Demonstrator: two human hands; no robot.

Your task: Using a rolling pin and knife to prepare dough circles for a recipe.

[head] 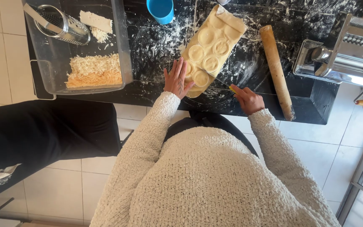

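1. Dough [212, 47] lies flat on the floury black table [156, 46], with round bumps in it.
2. Left hand [177, 79] is spread flat, pressing the dough's near edge.
3. Right hand [247, 99] pinches a small yellow tool [232, 89] beside the dough.
4. Rolling pin [276, 69] lies to the right.

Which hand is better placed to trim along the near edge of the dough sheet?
Right. The right hand already grips a yellow-handled tool beside the dough sheet, while the left hand lies flat on the sheet's near end, steadying it.
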